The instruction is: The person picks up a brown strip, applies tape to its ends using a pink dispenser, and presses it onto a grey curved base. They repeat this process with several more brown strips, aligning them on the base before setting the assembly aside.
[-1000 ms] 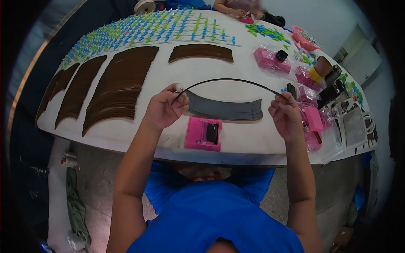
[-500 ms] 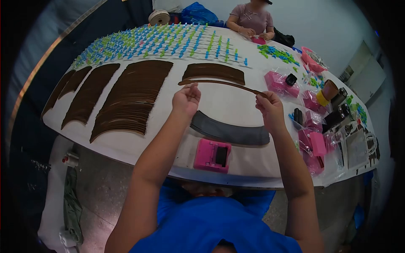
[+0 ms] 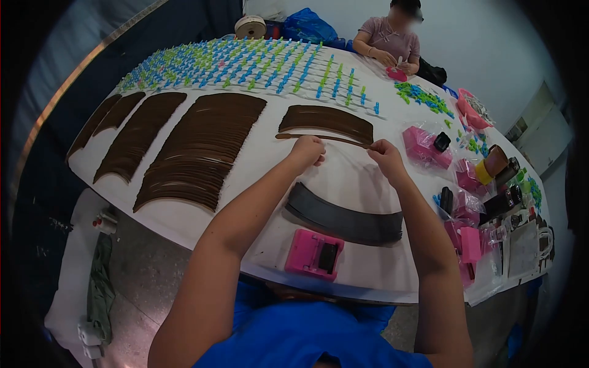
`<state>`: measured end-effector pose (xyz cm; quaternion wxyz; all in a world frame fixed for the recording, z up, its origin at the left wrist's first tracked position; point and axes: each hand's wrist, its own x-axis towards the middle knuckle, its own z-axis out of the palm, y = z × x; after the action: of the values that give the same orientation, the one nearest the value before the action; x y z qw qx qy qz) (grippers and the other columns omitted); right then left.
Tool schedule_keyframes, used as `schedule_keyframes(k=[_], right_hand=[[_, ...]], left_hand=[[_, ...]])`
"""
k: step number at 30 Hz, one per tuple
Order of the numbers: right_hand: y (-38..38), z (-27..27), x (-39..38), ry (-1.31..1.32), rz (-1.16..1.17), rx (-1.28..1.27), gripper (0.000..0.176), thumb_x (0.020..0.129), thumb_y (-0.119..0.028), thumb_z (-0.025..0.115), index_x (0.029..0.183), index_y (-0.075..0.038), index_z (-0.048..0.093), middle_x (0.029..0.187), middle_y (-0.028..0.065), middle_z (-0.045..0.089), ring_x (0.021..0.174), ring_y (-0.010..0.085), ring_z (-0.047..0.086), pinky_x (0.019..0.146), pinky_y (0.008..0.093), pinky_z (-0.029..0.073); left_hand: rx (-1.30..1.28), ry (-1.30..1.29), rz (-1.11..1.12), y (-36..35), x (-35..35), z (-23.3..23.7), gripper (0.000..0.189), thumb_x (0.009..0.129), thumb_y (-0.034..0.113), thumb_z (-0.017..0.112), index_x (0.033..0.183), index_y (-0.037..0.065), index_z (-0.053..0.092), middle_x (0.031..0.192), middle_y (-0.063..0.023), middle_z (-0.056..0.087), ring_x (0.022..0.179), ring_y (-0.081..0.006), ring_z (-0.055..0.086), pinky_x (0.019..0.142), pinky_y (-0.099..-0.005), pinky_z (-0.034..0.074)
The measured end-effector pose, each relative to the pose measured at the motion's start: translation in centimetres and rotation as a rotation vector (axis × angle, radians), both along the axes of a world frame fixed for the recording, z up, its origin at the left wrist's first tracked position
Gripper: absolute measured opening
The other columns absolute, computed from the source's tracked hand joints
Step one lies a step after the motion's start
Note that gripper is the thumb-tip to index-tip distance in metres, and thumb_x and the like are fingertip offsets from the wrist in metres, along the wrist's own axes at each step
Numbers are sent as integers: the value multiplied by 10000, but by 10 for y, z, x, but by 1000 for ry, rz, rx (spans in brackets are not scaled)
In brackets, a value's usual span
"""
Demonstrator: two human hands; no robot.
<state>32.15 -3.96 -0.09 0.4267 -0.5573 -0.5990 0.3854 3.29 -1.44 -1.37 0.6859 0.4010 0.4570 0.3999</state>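
A thin, curved brown strip (image 3: 289, 136) lies just in front of a small stack of matching brown strips (image 3: 325, 121). My right hand (image 3: 388, 158) pinches its right end between thumb and fingers. Further left, my left hand (image 3: 308, 151) has its fingers curled at the strip, which passes behind them; the exact contact is partly hidden. Nearer to me lies a curved dark grey piece (image 3: 343, 214), below both hands. A pink device with a black block (image 3: 313, 254) sits at the table's front edge.
Larger brown strip stacks (image 3: 202, 147) lie to the left. Behind them stand rows of blue and green clips (image 3: 245, 67). Pink boxes in plastic (image 3: 423, 144), black containers (image 3: 500, 205) and loose clips crowd the right. Across the table sits another person (image 3: 392, 46) with a pink item.
My left hand has moved right along the strip and its fingers have curled in. The strip now lies closer to the small stack. The view has shifted slightly.
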Motion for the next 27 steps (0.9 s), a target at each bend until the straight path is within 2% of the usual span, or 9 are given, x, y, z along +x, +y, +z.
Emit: schedule_keyframes(k=[2,4,5,7,8,10,14,16,27], right_hand=[[13,-18,5,-39,-9,-23,226,923,-160,783,1067,-21,677,946,45,687,858,154,648,805,315,532],[15,-28,4,-582,-131,199,270,883,-177,790,1068,-17,676,1030,119,676,957,248,650,818,403,525],[13,-30,2,-581,-139,195,270,883,-177,790,1068,-17,676,1030,119,676,957,248,650,818,403,525],[7,-35,-5,-671,-282,278,358,831,-190,800,1128,-32,678,1122,178,639,1016,345,637,873,471,532],[0,-31,-10,-670,-290,276,358,831,-190,800,1128,-32,678,1122,178,639,1016,345,637,873,471,532],[-19,-22,-17,-643,-320,294,355,830,-209,792,1158,-105,702,1213,178,610,1167,398,583,976,494,510],[-49,-19,-30,-719,-207,228,427,854,-293,762,1240,-125,691,1234,177,600,1182,387,578,983,524,492],[-58,-13,-38,-891,-193,172,513,883,-399,718,1326,-145,672,1248,185,597,1199,380,572,1000,552,467],[-37,0,-50,-937,-210,65,651,902,-547,682,1444,-190,626,1332,192,567,1263,397,534,1055,564,425]], left_hand=[[718,933,-163,-17,-2,9,132,944,81,601,1053,17,639,1109,-175,687,969,-346,701,880,-480,579],[792,1095,-186,-31,-1,14,182,932,106,603,1088,19,640,1162,-181,667,1016,-377,689,909,-502,564],[864,1256,-195,-35,-1,14,233,920,131,605,1122,21,641,1216,-187,646,1063,-409,677,938,-524,549],[891,1275,-186,-38,-1,11,241,924,132,581,1130,23,640,1248,-191,613,1084,-402,672,938,-532,550],[913,1295,-169,-37,-1,11,251,928,133,556,1138,24,640,1281,-195,579,1104,-395,666,938,-539,551],[927,1296,-173,-35,-2,9,270,932,146,557,1163,24,626,1281,-196,580,1095,-395,668,935,-538,552],[946,1305,-175,-30,-2,6,315,943,178,567,1216,23,591,1274,-194,583,1083,-395,668,923,-541,556],[928,1314,-193,-28,0,8,342,954,207,583,1246,27,575,1296,-188,582,1091,-398,667,928,-542,551],[958,1375,-150,-12,5,6,409,993,292,603,1300,28,540,1338,-171,573,1068,-396,684,895,-543,558]])
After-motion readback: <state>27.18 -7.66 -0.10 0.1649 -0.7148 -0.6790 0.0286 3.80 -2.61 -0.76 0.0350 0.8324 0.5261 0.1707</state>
